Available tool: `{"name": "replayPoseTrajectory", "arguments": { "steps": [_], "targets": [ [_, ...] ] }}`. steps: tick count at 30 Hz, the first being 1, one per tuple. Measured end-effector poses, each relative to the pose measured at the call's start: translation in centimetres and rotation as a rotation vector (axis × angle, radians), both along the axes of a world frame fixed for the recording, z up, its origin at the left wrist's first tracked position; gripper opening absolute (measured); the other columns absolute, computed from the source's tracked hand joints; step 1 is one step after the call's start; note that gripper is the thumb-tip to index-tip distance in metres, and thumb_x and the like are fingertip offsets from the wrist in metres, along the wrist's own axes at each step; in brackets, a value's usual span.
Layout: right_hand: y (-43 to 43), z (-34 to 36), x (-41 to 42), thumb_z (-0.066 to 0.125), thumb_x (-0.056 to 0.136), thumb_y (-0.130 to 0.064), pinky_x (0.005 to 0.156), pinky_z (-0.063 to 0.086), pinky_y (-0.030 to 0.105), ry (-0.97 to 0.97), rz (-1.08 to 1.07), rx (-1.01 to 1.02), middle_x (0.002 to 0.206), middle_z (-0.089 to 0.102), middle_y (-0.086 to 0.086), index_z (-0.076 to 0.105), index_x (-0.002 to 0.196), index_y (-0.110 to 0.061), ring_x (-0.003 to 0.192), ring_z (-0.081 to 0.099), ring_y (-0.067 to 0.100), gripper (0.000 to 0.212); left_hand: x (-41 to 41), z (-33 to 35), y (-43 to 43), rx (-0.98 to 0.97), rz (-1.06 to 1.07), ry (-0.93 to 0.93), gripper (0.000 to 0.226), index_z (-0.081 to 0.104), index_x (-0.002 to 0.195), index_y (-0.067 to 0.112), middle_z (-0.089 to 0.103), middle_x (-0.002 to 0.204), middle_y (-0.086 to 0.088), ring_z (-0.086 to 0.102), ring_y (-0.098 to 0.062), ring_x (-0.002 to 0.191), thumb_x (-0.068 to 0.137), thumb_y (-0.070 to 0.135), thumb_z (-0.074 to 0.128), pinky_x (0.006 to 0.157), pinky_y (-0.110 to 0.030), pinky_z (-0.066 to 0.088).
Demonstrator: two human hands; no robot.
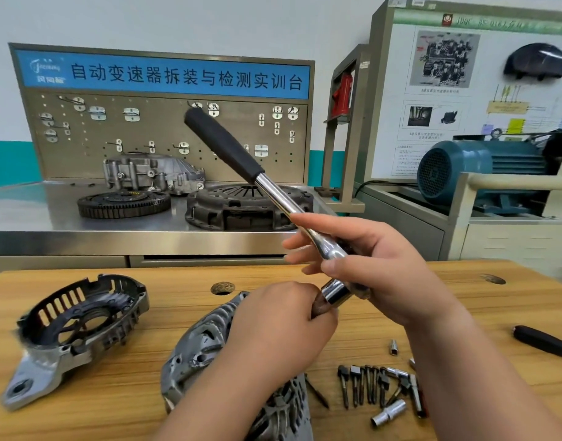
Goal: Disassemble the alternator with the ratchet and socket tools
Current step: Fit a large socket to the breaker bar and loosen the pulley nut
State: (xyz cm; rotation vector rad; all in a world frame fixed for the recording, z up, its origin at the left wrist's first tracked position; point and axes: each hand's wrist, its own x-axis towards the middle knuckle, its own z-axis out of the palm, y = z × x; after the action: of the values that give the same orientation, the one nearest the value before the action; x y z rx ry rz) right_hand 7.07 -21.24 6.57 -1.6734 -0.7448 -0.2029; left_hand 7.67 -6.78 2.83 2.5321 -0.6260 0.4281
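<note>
Aloft, ratchet (273, 195) in right grip (384, 268), socket (335, 292) in left grip (279, 326), above alternator (197, 345).

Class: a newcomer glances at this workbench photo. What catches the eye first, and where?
The long ratchet slants up across the centre, its head held by the right hand while the left hand grips the socket beneath. Below lies the alternator body, with a separate end cover at the left.

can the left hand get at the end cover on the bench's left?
Probably, once freed. The left hand grips the socket on the ratchet, so it must let go first. The end cover sits uncovered on the bench, left of the alternator body; the hand could likely pass over that.
</note>
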Motion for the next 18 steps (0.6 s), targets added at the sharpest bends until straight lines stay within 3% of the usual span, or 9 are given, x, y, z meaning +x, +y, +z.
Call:
{"name": "replayPoseTrajectory", "arguments": {
  "steps": [2, 4, 6, 8, 10, 14, 16, 18],
  "targets": [
    [0.6, 0.2, -0.2, 0.058, 0.078, -0.012, 0.086, 0.054, 0.034, -0.069, -0.257, -0.118, 0.107, 0.072, -0.007, 0.068, 0.116, -0.037, 0.102, 0.067, 0.012, 0.046, -0.1, 0.0, -0.1, -0.003, 0.007, -0.025, 0.042, 0.036, 0.055, 0.021, 0.045, 0.054, 0.003, 0.046, -0.013, 0.056, 0.089, 0.042, 0.049, 0.048, -0.026, 0.032],
    [1.7, 0.4, -0.7, 0.056, 0.086, -0.019, 0.075, 0.055, 0.023, -0.095, -0.544, -0.316, 0.104, 0.068, -0.014, 0.067, 0.115, -0.040, 0.088, 0.065, 0.001, 0.037, -0.1, 0.0, -0.1, 0.007, 0.007, -0.040, 0.042, 0.033, 0.054, 0.021, 0.041, 0.052, 0.002, 0.040, -0.013, 0.053, 0.089, 0.038, 0.048, 0.046, -0.027, 0.027],
    [2.6, 0.5, -0.9, 0.048, 0.094, -0.020, 0.051, 0.046, 0.017, -0.066, -0.743, -0.530, 0.096, 0.066, -0.011, 0.064, 0.116, -0.037, 0.069, 0.062, 0.003, 0.032, -0.1, -0.1, -0.2, 0.027, -0.001, -0.055, 0.040, 0.030, 0.054, 0.020, 0.037, 0.051, 0.001, 0.036, -0.014, 0.050, 0.088, 0.033, 0.046, 0.046, -0.028, 0.024],
    [2.6, 0.7, -0.9, 0.042, 0.097, -0.019, 0.045, 0.040, 0.021, -0.010, -0.829, -0.636, 0.089, 0.067, -0.005, 0.065, 0.109, -0.027, 0.065, 0.059, 0.006, 0.027, -0.2, -0.2, -0.2, 0.039, -0.006, -0.070, 0.039, 0.030, 0.054, 0.020, 0.037, 0.051, 0.000, 0.035, -0.013, 0.049, 0.087, 0.033, 0.046, 0.046, -0.028, 0.023],
    [2.3, 0.9, -0.9, 0.042, 0.097, -0.017, 0.049, 0.045, 0.023, 0.039, -0.816, -0.623, 0.083, 0.067, -0.004, 0.067, 0.099, -0.024, 0.066, 0.059, 0.008, 0.026, -0.2, -0.2, -0.3, 0.034, -0.005, -0.069, 0.041, 0.033, 0.054, 0.019, 0.040, 0.051, 0.001, 0.039, -0.012, 0.050, 0.089, 0.037, 0.048, 0.046, -0.027, 0.025],
    [2.1, 0.9, -1.3, 0.048, 0.094, -0.016, 0.064, 0.056, 0.030, -0.056, -0.646, -0.484, 0.075, 0.068, -0.014, 0.067, 0.085, -0.044, 0.072, 0.065, 0.011, 0.035, 0.1, -0.2, -0.1, -0.017, 0.015, -0.019, 0.041, 0.036, 0.053, 0.020, 0.043, 0.051, 0.003, 0.044, -0.013, 0.053, 0.087, 0.038, 0.050, 0.046, -0.027, 0.026],
    [2.0, 1.0, -1.3, 0.053, 0.091, -0.009, 0.067, 0.053, 0.027, -0.163, -0.490, -0.403, 0.080, 0.068, -0.017, 0.073, 0.082, -0.042, 0.077, 0.064, 0.010, 0.039, 0.1, -0.1, 0.0, -0.046, 0.024, 0.007, 0.041, 0.036, 0.051, 0.021, 0.042, 0.049, 0.003, 0.042, -0.013, 0.051, 0.085, 0.039, 0.051, 0.046, -0.027, 0.025],
    [1.4, 1.2, -1.2, 0.057, 0.086, -0.002, 0.072, 0.050, 0.026, -0.218, -0.283, -0.315, 0.085, 0.067, -0.010, 0.078, 0.080, -0.032, 0.084, 0.063, 0.011, 0.038, 0.1, -0.1, 0.1, -0.053, 0.016, 0.028, 0.041, 0.037, 0.052, 0.022, 0.042, 0.049, 0.003, 0.043, -0.011, 0.051, 0.085, 0.042, 0.051, 0.046, -0.028, 0.025]
  ]
}}
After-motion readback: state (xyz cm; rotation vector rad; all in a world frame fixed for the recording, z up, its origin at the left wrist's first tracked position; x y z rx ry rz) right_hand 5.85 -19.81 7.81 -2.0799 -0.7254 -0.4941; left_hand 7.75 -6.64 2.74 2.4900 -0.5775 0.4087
